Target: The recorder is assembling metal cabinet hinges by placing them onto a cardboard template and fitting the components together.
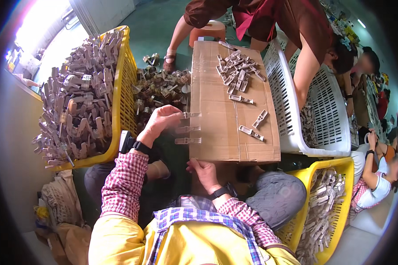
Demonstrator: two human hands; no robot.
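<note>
At the left edge of the cardboard box (214, 141), my left hand (161, 121) has its fingertips pinched on the end of a greyish, see-through plastic clip (191, 115). Two similar clips, a middle one (188, 129) and a nearer one (188, 141), stick out over the same edge. My right hand (203, 174) is at the box's near edge, thumb and fingers drawn together; what they hold, if anything, cannot be made out. A pile of beige plastic clips (239, 70) lies on the far part of the box. Several loose clips (252, 133) lie nearer, on its right side.
On the left stands a yellow crate (124, 73) heaped with clips; metal-looking parts (163, 90) lie beside it. A white crate (287, 119) stands right of the box, with another person's arm (306, 73) reaching in. A second yellow crate (347, 176) of clips is at the near right.
</note>
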